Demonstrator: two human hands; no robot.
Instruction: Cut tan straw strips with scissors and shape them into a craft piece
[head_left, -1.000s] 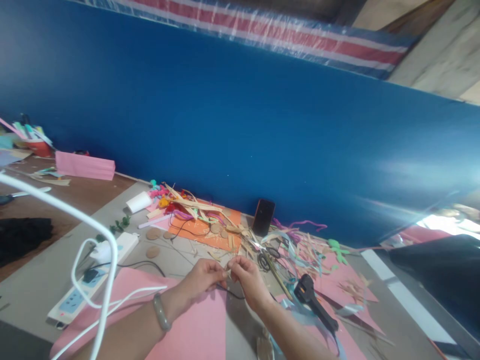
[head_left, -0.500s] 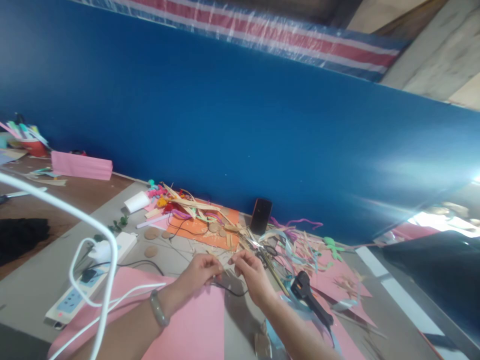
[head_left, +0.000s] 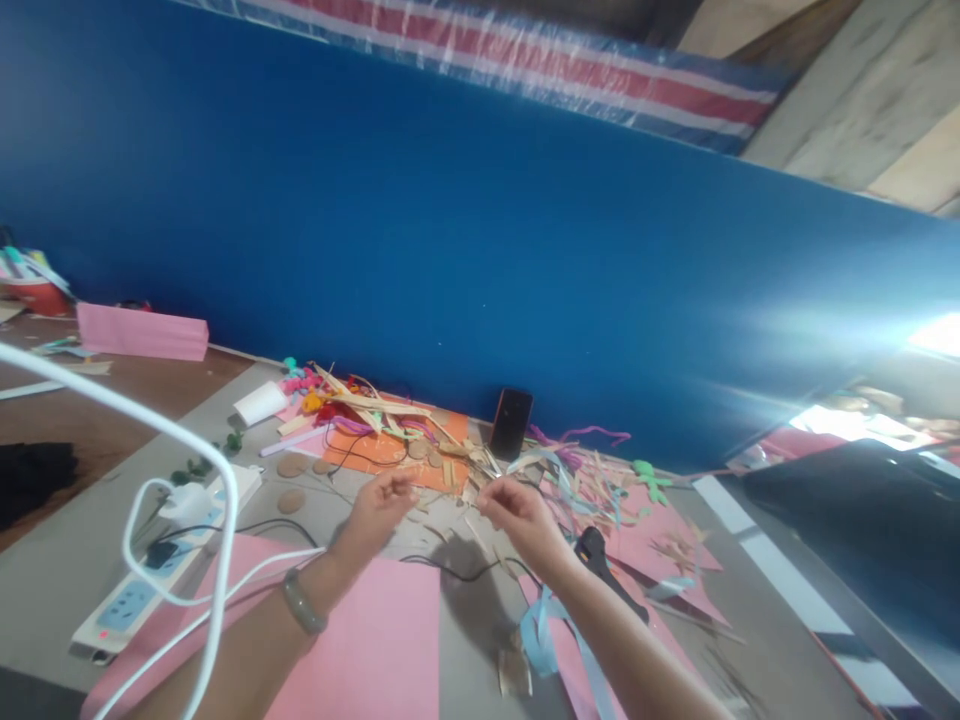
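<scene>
My left hand (head_left: pixel 381 512), with a jade-coloured bangle (head_left: pixel 304 603) at the wrist, hovers over the table with its fingers loosely apart and nothing visible in them. To its right, my right hand (head_left: pixel 519 508) is pinched by the near side of the scrap pile; whatever its fingertips hold is too small to make out. Thin pale wood strips and shavings (head_left: pixel 431 530) lie between the hands. Below the left hand spreads a pink paper sheet (head_left: pixel 375 640). A black glue gun (head_left: pixel 604 570) lies beside my right forearm, which partly covers it.
A phone (head_left: pixel 511 422) leans against the blue partition (head_left: pixel 480 250). A power strip (head_left: pixel 142 590) and white cable (head_left: pixel 225 520) occupy the left side. Craft scraps lie on orange paper (head_left: pixel 360 455), near a white cup (head_left: pixel 260 402). Blue ribbon (head_left: pixel 541 625) lies right, and a black cord (head_left: pixel 457 575) crosses the middle.
My hands, nearly touching before, have moved apart. The left hand has opened and shifted left; the right has risen slightly toward the scraps. The whole view has shifted a little.
</scene>
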